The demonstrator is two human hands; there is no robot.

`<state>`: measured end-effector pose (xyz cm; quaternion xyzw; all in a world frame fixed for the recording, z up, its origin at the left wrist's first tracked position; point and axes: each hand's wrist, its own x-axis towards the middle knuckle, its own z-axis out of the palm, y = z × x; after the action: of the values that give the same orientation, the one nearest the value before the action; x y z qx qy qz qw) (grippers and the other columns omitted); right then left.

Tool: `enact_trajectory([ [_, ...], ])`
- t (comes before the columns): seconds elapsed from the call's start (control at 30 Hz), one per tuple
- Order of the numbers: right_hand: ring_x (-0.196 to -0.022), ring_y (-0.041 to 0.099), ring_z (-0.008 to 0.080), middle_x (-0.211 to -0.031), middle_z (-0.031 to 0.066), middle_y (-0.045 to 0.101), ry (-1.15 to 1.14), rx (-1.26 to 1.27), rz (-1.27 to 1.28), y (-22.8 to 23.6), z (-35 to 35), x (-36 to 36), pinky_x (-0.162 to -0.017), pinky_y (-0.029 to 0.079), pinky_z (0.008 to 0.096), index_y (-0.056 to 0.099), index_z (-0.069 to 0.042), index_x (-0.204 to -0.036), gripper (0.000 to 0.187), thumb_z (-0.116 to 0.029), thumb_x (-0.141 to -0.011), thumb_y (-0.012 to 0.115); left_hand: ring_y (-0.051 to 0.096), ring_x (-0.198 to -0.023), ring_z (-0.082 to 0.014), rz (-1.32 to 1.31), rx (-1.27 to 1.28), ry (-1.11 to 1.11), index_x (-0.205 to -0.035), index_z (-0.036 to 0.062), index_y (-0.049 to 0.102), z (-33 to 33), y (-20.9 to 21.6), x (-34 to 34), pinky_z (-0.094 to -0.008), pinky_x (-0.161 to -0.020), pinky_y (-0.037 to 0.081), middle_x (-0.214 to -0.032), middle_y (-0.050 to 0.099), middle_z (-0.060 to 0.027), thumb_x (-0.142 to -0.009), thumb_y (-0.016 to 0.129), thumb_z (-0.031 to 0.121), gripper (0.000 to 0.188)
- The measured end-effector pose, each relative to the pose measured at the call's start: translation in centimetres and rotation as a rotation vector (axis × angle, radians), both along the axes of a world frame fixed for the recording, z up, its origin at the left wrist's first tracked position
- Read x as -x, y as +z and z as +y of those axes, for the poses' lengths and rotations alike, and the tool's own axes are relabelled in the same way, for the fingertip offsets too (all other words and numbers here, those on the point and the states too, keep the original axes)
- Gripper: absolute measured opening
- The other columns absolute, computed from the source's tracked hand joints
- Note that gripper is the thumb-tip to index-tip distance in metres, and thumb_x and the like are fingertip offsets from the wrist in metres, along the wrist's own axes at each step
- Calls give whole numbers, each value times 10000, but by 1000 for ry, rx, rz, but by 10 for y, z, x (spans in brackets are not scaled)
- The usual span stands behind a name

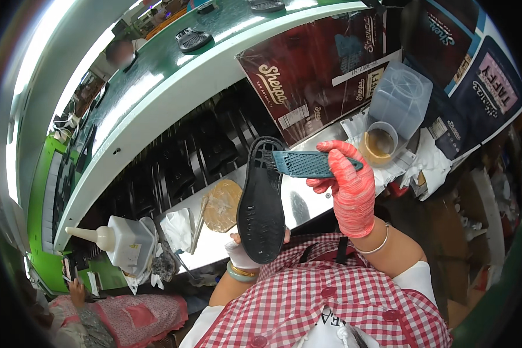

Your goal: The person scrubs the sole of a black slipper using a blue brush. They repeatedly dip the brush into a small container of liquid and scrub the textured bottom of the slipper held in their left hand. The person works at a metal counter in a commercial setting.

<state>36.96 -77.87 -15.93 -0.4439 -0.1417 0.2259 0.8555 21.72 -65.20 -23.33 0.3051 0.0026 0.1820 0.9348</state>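
My left hand (241, 255), in a pale glove with the fingertips bare, grips the near end of a black shoe sole (262, 217). The sole is held up lengthwise, its hollowed inner side facing me, with a wet-looking shine in places. My right hand (354, 194), in a red and white knit glove, is closed around the handle of a teal brush (304, 165). The brush lies across the far end of the sole, its bristles at the gridded recess there. Part of my left hand is hidden behind the sole.
Right of the sole stand a cup of amber liquid (379, 143) and a clear plastic container (400, 98). A round tan lid-like disc (223, 205) and a white spouted bottle (124, 245) are at left. Beyond, a green conveyor belt (139, 87) carries soles (192, 39). Another person's hand (76, 292) shows lower left.
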Motion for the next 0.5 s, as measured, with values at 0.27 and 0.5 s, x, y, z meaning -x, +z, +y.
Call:
enact_trajectory([
  [0.27, -641, 641, 132, -816, 92, 649, 21, -13, 17, -4, 3, -5, -554, 507, 214, 590, -14, -1056, 244, -218, -939, 523, 602, -802, -338, -8, -52, -60, -1319, 53, 410, -7, -5, 2, -467, -651, 462, -1162, 551, -156, -684, 651, 492, 809],
  [0.5, -644, 648, 130, -824, 103, 649, 86, 42, 26, -3, -9, -12, -551, 509, 205, 589, 10, -1026, 199, -149, -942, 505, 574, -817, -292, 115, -140, -74, -1287, 6, 403, -10, 0, 1, -383, -683, 472, -1030, 560, -166, -602, 646, 740, 1033],
])
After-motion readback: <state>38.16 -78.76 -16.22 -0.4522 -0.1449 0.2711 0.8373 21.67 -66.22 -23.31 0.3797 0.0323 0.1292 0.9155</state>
